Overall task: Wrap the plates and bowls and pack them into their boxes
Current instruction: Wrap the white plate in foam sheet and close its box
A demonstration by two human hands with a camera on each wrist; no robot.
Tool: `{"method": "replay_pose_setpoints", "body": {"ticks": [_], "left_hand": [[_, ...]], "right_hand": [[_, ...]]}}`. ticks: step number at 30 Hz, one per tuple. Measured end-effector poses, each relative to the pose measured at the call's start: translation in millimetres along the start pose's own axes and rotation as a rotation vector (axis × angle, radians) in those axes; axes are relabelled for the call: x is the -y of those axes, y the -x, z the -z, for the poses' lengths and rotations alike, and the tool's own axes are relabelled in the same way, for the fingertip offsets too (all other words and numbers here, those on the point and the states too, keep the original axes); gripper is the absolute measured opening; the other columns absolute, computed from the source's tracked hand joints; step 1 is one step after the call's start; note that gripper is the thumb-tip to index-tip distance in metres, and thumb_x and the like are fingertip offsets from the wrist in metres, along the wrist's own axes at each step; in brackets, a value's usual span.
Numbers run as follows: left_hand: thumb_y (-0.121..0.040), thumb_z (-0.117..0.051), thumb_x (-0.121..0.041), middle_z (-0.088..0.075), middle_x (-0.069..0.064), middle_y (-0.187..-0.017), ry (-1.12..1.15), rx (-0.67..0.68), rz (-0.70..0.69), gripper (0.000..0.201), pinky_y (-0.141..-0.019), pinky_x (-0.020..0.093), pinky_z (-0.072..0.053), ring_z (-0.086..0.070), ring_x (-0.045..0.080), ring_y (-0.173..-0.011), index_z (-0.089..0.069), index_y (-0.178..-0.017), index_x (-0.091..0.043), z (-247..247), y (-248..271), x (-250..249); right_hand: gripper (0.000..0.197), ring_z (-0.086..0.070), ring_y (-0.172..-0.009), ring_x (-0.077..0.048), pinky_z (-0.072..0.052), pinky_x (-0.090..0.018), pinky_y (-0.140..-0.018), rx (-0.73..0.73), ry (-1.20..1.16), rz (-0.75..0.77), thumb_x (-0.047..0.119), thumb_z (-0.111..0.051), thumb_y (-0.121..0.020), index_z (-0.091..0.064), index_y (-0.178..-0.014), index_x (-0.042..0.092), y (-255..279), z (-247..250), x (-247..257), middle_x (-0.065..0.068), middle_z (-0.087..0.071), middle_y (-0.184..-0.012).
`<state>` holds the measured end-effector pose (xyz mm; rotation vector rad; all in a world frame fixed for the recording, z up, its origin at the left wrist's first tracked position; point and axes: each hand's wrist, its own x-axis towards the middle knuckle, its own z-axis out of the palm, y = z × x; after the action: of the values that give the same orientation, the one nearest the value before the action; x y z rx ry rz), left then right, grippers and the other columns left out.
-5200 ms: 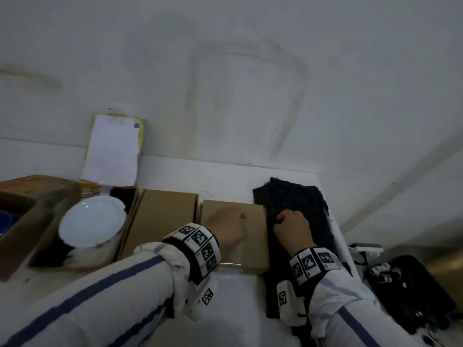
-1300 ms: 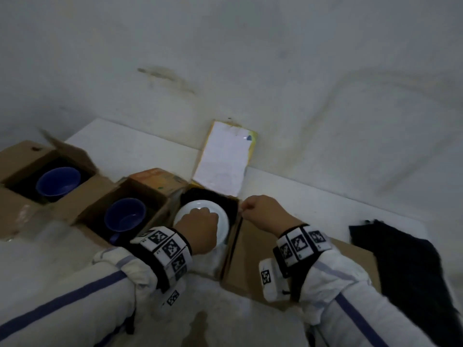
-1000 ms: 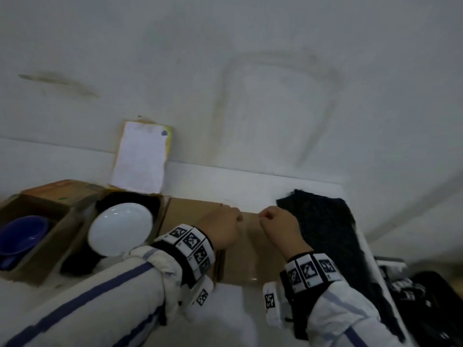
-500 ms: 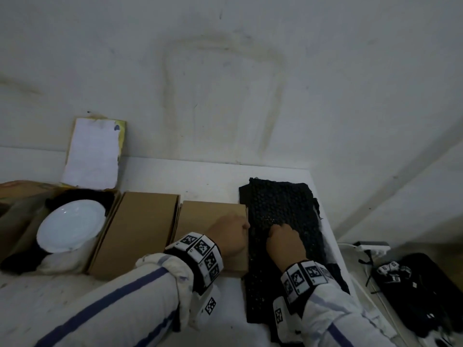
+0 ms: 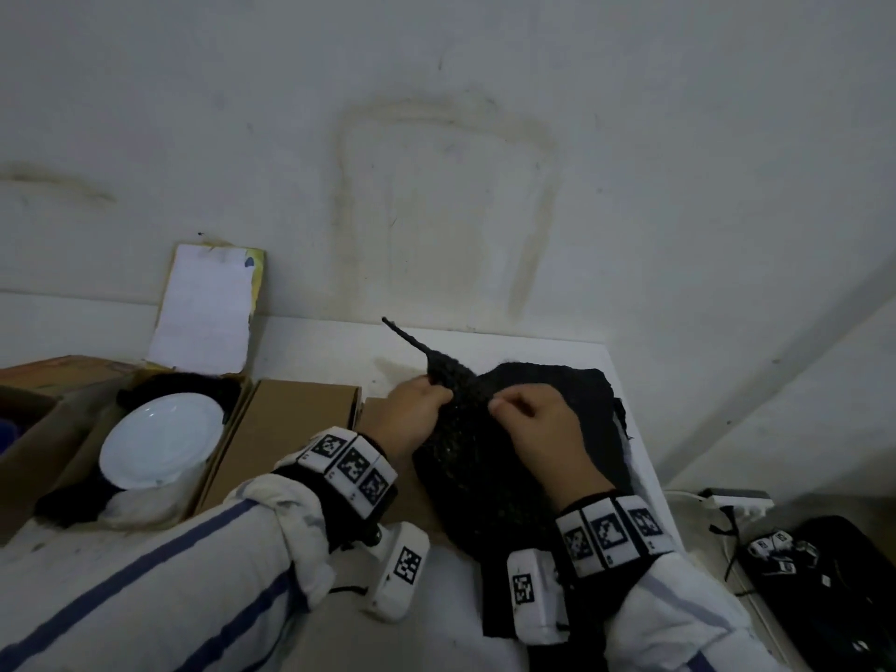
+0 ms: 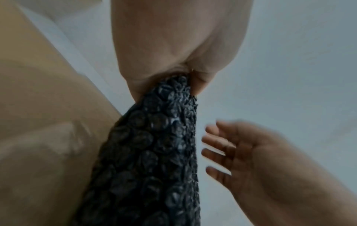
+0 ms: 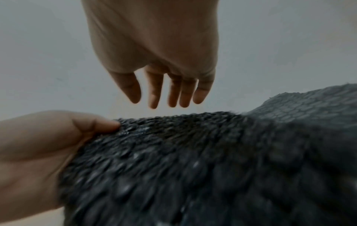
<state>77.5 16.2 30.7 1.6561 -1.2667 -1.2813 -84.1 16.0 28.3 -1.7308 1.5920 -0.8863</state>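
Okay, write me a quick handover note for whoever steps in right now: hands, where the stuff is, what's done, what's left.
Left hand: grips an edge of the top sheet of black bubble wrap, lifting it off the pile at the table's right end.
Right hand: open, fingers relaxed, just above the wrap, holding nothing.
White plate: sits unwrapped in its open box, on black padding.
Two closed cardboard boxes lie between the plate and the wrap; contents not visible.
Done: wrap sheet being pulled free.
Left: wrap the plate, pack it, close its box. A box at the far left edge is only partly in view.
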Motion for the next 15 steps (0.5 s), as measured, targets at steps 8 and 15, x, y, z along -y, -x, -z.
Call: {"method": "replay_pose_setpoints", "body": {"ticks": [8, 15], "left_hand": [[-0.094, -0.053, -0.019, -0.065, 0.016, -0.115, 0.238, -0.075, 0.062, 0.025, -0.102, 0.049, -0.043, -0.061, 0.032, -0.107, -0.063, -0.109, -0.001, 115.3, 22.8, 13.3], [-0.095, -0.055, -0.020, -0.045, 0.001, -0.056, 0.168, -0.234, 0.128, 0.017, -0.036, 0.018, -0.026, -0.036, 0.011, -0.040, -0.059, -0.101, -0.005, 237.8, 41.7, 51.1]], "right_hand": [[0.024, -0.051, -0.071, -0.020, -0.041, -0.029, -0.062, 0.321, -0.651, -0.426, 0.003, -0.059, -0.086, -0.044, -0.075, 0.018, -18.0, -49.2, 51.2, -0.007, -0.049, -0.077], [0.065, -0.055, -0.103, -0.024, -0.050, -0.040, -0.087, 0.474, -0.389, -0.118, -0.017, -0.050, -0.076, -0.052, -0.119, 0.032, -14.2, -131.0, 130.1, -0.004, -0.045, -0.124]]}}
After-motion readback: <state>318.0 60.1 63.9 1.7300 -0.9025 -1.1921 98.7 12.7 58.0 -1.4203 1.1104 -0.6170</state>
